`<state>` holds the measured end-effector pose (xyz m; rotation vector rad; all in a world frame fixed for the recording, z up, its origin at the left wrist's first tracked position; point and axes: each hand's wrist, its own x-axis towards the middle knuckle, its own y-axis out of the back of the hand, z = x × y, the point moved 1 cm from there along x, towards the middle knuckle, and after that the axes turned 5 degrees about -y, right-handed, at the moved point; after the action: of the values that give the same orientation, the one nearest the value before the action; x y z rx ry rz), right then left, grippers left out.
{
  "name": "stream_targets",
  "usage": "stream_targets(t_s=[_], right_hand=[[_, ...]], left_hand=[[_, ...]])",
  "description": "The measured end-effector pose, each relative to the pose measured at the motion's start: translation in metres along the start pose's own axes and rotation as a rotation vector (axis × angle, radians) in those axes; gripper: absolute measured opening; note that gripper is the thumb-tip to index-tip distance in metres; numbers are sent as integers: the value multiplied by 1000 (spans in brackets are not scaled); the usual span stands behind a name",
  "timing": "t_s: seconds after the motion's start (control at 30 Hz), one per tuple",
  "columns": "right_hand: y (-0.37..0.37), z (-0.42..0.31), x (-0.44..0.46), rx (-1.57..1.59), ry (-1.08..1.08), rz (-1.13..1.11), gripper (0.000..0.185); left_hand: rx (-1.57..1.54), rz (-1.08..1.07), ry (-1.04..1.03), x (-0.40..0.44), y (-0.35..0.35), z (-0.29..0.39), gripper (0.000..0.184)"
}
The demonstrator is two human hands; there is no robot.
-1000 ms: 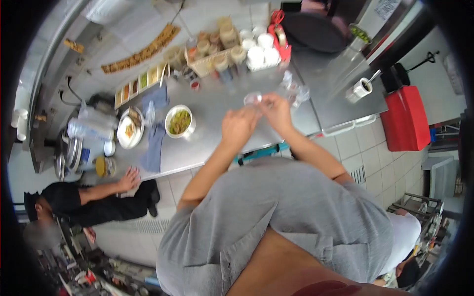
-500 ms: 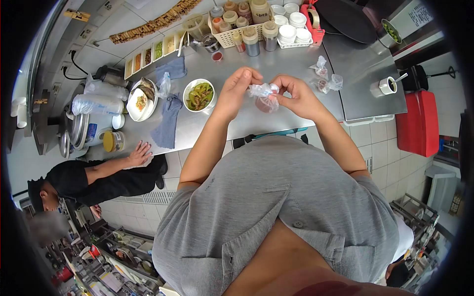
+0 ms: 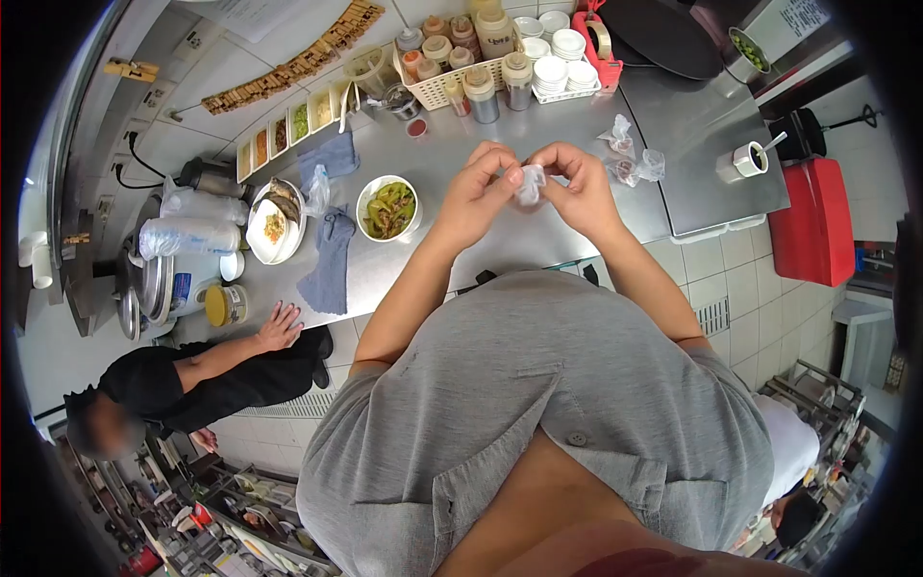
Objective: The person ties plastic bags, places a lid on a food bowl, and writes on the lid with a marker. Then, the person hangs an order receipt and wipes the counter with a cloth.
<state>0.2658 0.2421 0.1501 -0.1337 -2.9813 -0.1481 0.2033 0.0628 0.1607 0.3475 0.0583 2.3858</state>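
The left hand (image 3: 474, 197) and the right hand (image 3: 582, 190) meet in front of the person's chest, above the tabletop (image 3: 380, 264). Each grip is narrow, with thumb and fingers pinching one small plastic bag (image 3: 529, 185). The bag is exactly between the two sets of fingertips, so neither hand is clearly nearer. Its long axis seems to run from the fingertips toward the person's body, but the thin plastic is crumpled, and I cannot tell whether it is tied.

To the right of the right hand, near but not touching it, lie other crumpled bags (image 3: 623, 173); I count two, though they lie close together. To the left of the left hand stands one white bowl (image 3: 362, 219) with green food. Farther left there are two blue cloths (image 3: 332, 252) and one white plate (image 3: 261, 226) with food.

Beyond the hands I count three squeeze bottles (image 3: 483, 93) standing before one basket (image 3: 433, 93) of more bottles, one small cup of red sauce (image 3: 416, 128) and about six stacks of white dishes (image 3: 550, 73). At the far right is one white cup (image 3: 745, 160) with a spoon. One co-worker's hand (image 3: 280, 327) is at the left edge of the tabletop.
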Motion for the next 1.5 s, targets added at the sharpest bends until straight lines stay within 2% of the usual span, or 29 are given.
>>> stream_targets(t_s=[0.07, 0.2, 0.37, 0.5, 0.57, 0.7, 0.77, 0.8, 0.87, 0.9, 0.97, 1.0, 1.07, 1.1, 1.17, 1.2, 1.27, 1.3, 1.37, 1.4, 1.47, 1.5], right_hand=[[2, 3, 1, 122, -117, 132, 6], [10, 16, 5, 82, -193, 198, 3], [32, 16, 7, 52, -201, 44, 7], [52, 34, 17, 228, -221, 53, 14], [55, 30, 19, 209, -302, -79, 17], [73, 53, 23, 110, -333, -205, 16], [74, 69, 20, 100, -350, -170, 14], [74, 80, 19, 99, -351, -167, 14], [75, 97, 20, 343, -341, 44, 13], [75, 91, 19, 344, -343, 43, 13], [71, 69, 15, 200, -280, -13, 10], [71, 66, 15, 207, -285, -18, 10], [77, 57, 20, -257, 55, 9, 9], [79, 53, 23, -258, 56, 4, 9], [82, 46, 26, -487, 317, -5, 9], [82, 47, 26, -486, 317, -5, 9], [84, 49, 27, -472, 270, 56, 8], [85, 49, 28, -474, 269, 59, 8], [88, 46, 29, -461, 272, 68, 6], [89, 44, 29, -463, 270, 69, 6], [91, 40, 30, -460, 297, 29, 7], [91, 38, 29, -462, 296, 31, 7]], left_hand=[[99, 34, -106, 5, -6, 3, 20], [285, 82, -68, 21, -18, 4, 23], [211, 264, 162, 36, -31, -22, 20], [415, 311, 62, 44, -42, -34, 20], [702, 277, -100, 47, -50, -29, 20], [719, 237, -18, 47, -61, -24, 14], [502, 220, -16, 44, -66, -40, 16], [500, 217, -17, 42, -70, -46, 16], [336, 231, -191, 38, -78, -55, 18], [336, 231, -189, 39, -80, -57, 18], [514, 210, 154, 36, -80, -63, 19], [518, 211, 163, 35, -82, -64, 19], [427, 272, 288, 42, -90, -68, 16], [426, 278, 289, 44, -91, -73, 16], [420, 281, 52, 48, -93, -86, 16], [421, 281, 53, 51, -94, -89, 16], [490, 262, -169, 56, -98, -91, 25], [489, 259, -171, 58, -99, -94, 25], [128, 237, -58, 60, -104, -101, 35], [126, 236, -58, 61, -108, -100, 35], [-374, 331, 72, 64, -114, -100, 28], [-375, 328, 72, 66, -116, -101, 28]])
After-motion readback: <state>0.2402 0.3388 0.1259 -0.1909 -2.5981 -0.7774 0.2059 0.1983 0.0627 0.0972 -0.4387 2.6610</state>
